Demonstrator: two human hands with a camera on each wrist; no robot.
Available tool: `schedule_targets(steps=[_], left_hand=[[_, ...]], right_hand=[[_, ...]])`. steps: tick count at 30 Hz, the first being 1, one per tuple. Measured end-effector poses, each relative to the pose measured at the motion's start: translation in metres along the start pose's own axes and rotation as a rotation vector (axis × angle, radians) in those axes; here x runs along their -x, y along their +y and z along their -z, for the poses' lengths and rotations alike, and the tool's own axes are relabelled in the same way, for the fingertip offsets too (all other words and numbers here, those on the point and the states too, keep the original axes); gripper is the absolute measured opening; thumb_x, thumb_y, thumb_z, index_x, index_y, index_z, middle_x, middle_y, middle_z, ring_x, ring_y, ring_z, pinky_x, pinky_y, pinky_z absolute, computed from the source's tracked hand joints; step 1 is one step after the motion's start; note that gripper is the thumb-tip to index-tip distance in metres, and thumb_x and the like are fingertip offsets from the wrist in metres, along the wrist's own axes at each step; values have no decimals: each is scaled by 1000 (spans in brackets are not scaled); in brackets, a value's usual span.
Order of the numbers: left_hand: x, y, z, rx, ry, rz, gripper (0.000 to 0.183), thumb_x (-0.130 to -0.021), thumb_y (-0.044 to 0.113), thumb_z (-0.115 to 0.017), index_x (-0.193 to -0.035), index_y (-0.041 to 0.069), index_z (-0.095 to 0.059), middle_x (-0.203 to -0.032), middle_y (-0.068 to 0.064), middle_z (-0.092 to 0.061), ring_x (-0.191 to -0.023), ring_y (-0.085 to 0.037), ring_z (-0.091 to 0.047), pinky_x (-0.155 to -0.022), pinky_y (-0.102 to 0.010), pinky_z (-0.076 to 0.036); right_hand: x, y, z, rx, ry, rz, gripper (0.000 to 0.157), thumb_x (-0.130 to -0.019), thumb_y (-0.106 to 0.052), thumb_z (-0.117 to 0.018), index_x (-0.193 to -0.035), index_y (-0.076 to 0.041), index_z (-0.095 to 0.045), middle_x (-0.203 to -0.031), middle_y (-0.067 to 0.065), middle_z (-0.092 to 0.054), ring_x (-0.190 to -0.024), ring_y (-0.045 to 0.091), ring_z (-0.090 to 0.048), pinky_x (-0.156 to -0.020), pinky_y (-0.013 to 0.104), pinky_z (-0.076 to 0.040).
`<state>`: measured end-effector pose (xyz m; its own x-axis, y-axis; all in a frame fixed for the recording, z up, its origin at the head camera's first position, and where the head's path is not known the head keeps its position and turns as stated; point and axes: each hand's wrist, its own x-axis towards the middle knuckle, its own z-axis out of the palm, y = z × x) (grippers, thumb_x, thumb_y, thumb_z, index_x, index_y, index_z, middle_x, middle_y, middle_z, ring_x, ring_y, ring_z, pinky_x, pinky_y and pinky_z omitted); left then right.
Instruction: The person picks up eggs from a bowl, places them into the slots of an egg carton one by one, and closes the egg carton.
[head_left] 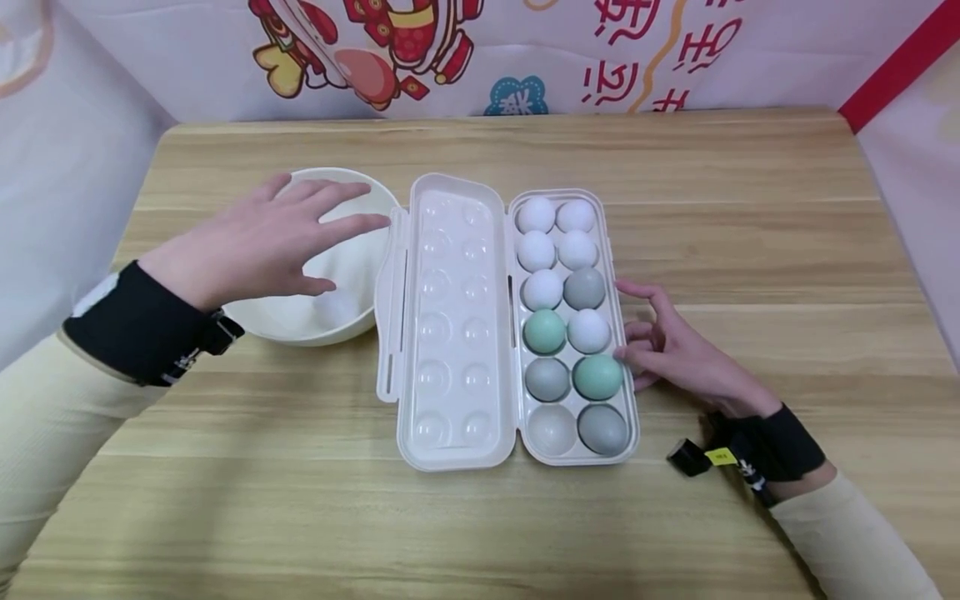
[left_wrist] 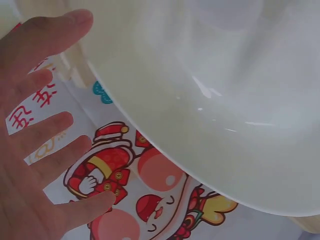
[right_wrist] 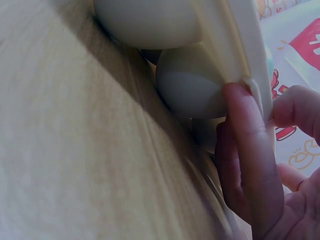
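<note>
My left hand (head_left: 277, 242) hovers over a white bowl (head_left: 363, 267), fingers straight and spread, holding nothing. A pale rounded thing, like an egg (left_wrist: 227, 11), shows inside the bowl in the left wrist view. Right of the bowl lies a white plastic egg carton, its lid (head_left: 456, 304) folded back to the left. White eggs (head_left: 537, 250), green eggs (head_left: 597, 377) and grey eggs (head_left: 604, 429) sit in two columns in its tray (head_left: 632, 433). My right hand (head_left: 686, 358) grips the tray's right edge, a fingertip tucked under the rim in the right wrist view.
The wooden table (head_left: 750, 208) carries the bowl and carton side by side, and the carton's latch flap (head_left: 387, 333) overlaps the bowl's rim in the head view. Behind the far table edge hangs a printed cloth (head_left: 570, 50).
</note>
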<state>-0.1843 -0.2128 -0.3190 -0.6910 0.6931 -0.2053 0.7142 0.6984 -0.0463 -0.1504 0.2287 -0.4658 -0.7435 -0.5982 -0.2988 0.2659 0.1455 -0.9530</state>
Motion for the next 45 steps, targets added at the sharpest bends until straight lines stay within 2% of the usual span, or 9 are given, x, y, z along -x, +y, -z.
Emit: schedule_targets(steps=[5, 9, 15, 20, 28, 35, 42, 45], left_hand=[[0, -3, -6, 17, -71, 34, 89, -70, 26, -88, -144, 13, -41, -147, -24, -34, -127, -46, -36, -101, -69, -23], [-2, -5, -13, 54, -133, 54, 88, -66, 25, -90, -141, 13, -45, -144, -24, -39, -125, -44, -40, -97, -67, -31], [-5, -10, -27, 236, -274, 91, 77, -66, 20, -90, -133, 13, -54, -135, -21, -48, -113, -38, -52, -85, -52, -48], [-10, -16, -34, 331, -360, 90, 67, -68, 14, -88, -127, 12, -58, -123, -16, -55, -101, -30, -54, -83, -48, -48], [-14, -15, -45, 298, -445, 52, 61, -65, 1, -81, -120, 17, -60, -102, -6, -58, -87, -26, -52, -74, -42, -46], [-15, -11, -48, 275, -482, 42, 61, -63, -8, -78, -115, 19, -60, -98, -6, -56, -84, -25, -51, -69, -39, -46], [-16, -9, -46, 243, -505, 57, 47, -79, -3, -73, -118, 19, -61, -98, -6, -58, -84, -25, -51, -73, -40, -47], [-16, -8, -47, 235, -491, 50, 44, -80, -3, -73, -118, 18, -61, -99, -6, -60, -84, -24, -52, -74, -41, -47]], right_hand=[[-1, 0, 0, -2, 2, 5, 78, -95, 1, -55, -150, -28, -7, -123, 31, -52, -99, 34, -64, -70, 51, -54], [-1, -1, 0, -2, 2, 5, 79, -95, 1, -55, -150, -28, -7, -123, 31, -52, -99, 34, -64, -70, 51, -54], [-1, 0, 0, -7, 0, -11, 78, -95, 1, -55, -150, -28, -7, -122, 31, -52, -100, 34, -63, -70, 52, -54], [1, -1, 0, -7, 4, -18, 78, -95, 0, -56, -150, -29, -7, -122, 31, -52, -101, 35, -63, -70, 52, -54], [1, 0, 0, -17, 7, -10, 79, -95, 1, -56, -149, -29, -8, -123, 30, -52, -101, 34, -63, -69, 52, -54], [1, 1, -1, -32, 9, 0, 80, -94, 4, -56, -150, -28, -8, -123, 30, -53, -100, 34, -63, -68, 52, -55], [2, 3, -3, -55, 5, 5, 77, -95, 0, -56, -149, -29, -10, -121, 30, -51, -101, 35, -62, -69, 55, -54], [2, 4, -3, -57, 10, 6, 77, -95, 1, -56, -149, -29, -11, -120, 30, -51, -101, 35, -62, -69, 55, -54]])
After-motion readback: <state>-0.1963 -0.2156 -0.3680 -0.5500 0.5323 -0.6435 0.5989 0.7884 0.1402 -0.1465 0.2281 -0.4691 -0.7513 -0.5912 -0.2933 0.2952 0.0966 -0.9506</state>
